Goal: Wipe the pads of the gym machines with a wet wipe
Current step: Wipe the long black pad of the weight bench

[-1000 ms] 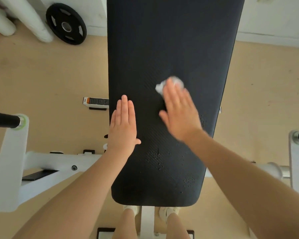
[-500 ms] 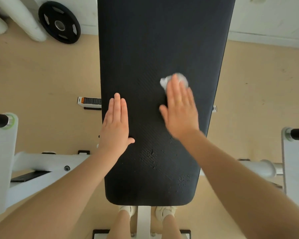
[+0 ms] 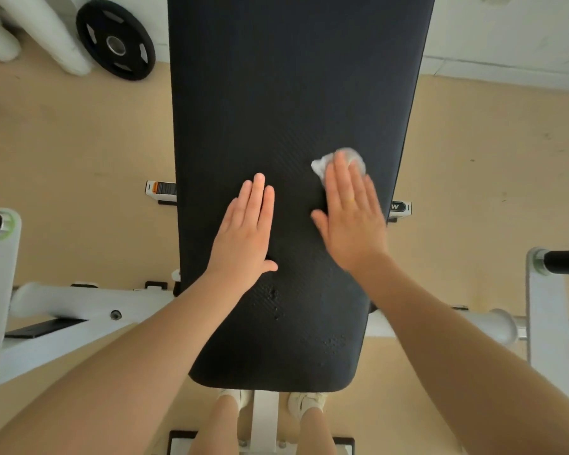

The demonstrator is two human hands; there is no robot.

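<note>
- Right hand (image 3: 350, 213) lies flat, fingers straight and together, pressing the wipe (image 3: 339, 160) onto the pad (image 3: 293, 93); the wipe is crumpled, poking out past the fingertips at the hand's 12 o'clock.
- Wipe position: right half of the pad, near its right edge, about mid-length.
- Change over the last second: against the pad, the right hand and wipe shift from near centre towards 3 o'clock; the camera also shifts, so the exact amount is hard to judge.
- Right hand is slightly blurred, so the stroke looks to be under way.
- Left hand (image 3: 245, 233) lies flat, palm down on the pad, fingers straight, holding nothing; it sits at 9 o'clock of the right hand, apart from it.
- Left hand moves too: a second ago it was at the pad's left edge, now it is further in towards centre. Likely bracing.
- Wet specks show on the pad at 6 o'clock of both hands, near the close end; this suggests that part is already wiped.
- The far end of the pad at 12 o'clock shows no visible wet marks; cannot tell whether it is done.
- Judgement: mid-wipe on this pad, sideways strokes working up its length; the far half is probably left.
- Frame (image 3: 79, 310) white, at 8 o'clock; plate (image 3: 115, 39) at 11 o'clock on the floor, well apart from the pad.
</note>
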